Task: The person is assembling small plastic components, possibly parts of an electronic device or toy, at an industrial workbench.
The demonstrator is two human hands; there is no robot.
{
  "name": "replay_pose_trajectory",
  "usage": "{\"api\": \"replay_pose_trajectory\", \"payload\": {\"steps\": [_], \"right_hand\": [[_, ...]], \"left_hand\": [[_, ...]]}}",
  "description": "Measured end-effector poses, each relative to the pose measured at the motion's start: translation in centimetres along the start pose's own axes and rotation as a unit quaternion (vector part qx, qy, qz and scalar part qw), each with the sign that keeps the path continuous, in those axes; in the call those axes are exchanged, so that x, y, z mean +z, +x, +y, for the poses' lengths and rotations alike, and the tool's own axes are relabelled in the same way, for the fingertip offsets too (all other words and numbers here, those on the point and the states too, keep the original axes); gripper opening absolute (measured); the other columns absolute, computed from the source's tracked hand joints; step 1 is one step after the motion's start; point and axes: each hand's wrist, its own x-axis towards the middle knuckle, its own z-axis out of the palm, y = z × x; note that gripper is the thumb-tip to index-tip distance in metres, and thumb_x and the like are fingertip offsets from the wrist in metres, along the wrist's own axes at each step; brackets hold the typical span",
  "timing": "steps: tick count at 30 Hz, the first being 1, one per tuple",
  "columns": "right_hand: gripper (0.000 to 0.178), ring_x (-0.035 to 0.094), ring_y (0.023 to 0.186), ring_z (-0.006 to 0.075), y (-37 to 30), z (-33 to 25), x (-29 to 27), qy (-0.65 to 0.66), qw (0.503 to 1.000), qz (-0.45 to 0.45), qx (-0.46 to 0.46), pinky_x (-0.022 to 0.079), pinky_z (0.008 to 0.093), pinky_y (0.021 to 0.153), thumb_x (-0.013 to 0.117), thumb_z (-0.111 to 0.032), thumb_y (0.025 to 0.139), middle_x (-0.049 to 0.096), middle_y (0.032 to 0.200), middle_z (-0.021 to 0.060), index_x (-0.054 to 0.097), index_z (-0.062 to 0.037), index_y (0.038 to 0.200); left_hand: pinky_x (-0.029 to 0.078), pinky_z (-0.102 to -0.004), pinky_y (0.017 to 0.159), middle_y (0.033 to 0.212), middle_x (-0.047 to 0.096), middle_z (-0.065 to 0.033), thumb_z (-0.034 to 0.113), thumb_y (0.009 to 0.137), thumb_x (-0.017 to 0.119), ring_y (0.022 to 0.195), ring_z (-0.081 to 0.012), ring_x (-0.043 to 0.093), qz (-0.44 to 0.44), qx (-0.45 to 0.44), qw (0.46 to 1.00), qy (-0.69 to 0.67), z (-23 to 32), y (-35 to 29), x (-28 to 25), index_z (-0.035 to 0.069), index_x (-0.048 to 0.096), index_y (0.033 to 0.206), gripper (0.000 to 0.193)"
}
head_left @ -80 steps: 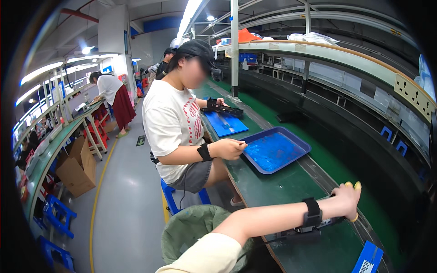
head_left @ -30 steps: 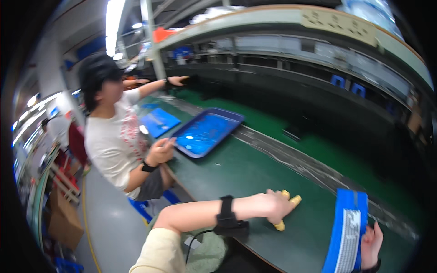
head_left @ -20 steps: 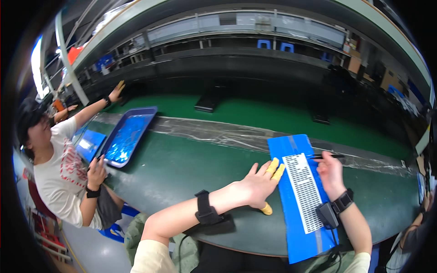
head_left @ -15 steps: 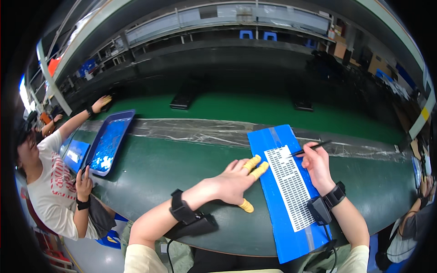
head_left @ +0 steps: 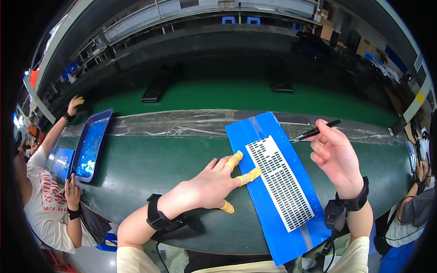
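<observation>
Passage open over the surface (head_left: 145, 168) between blue tray (head_left: 101, 116) and left hand (head_left: 211, 182); that hand obstructs the blue board's (head_left: 266, 204) left edge, tweezers (head_left: 307, 135) the upper right.

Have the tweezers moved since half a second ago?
Yes, the tweezers went right: their tips were over the white sheet, now past the right edge of the blue board.

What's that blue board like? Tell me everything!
The blue board is long, flat, perhaps plastic. Tape shows near both ends; between them lies a white sheet with rows of dark rectangles. The board lies slanted on a green table, its far end over a dark strip. Yellow-covered fingers of the left hand seem to touch its left side.
</observation>
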Motion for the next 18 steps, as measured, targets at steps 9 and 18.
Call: {"api": "replay_pose_trajectory", "payload": {"steps": [9, 18], "right_hand": [[0.013, 0.036, 0.04, 0.0034, 0.7, 1.2, -0.4, -0.109, 0.991, -0.029, -0.072, 0.03, 0.0178, 0.039, 0.051, -0.016, 0.077, 0.053, 0.065, 0.0072, 0.046, -0.0052, 0.081], [0.013, 0.041, 0.037, 0.0065, 4.7, 7.4, -3.2, -0.123, 0.987, -0.046, -0.092, 0.032, 0.0181, 0.032, 0.051, -0.004, 0.074, 0.052, 0.058, 0.0075, 0.043, -0.0015, 0.084]], "left_hand": [[0.023, -0.0386, 0.093, 0.125, 0.01, -0.0221, 0.015, 0.056, 0.068, 0.114, -0.0347, 0.019, 0.023, 0.013, 0.999, -0.045, -0.6, -0.5, 0.5, 0.029, 0.024, 0.122, 0.081], [0.026, -0.0394, 0.089, 0.12, 0.021, -0.02, 0.017, 0.055, 0.069, 0.11, -0.0324, 0.024, 0.029, 0.039, 0.998, -0.051, -0.3, -0.6, 0.5, 0.024, 0.032, 0.119, 0.074]]}}
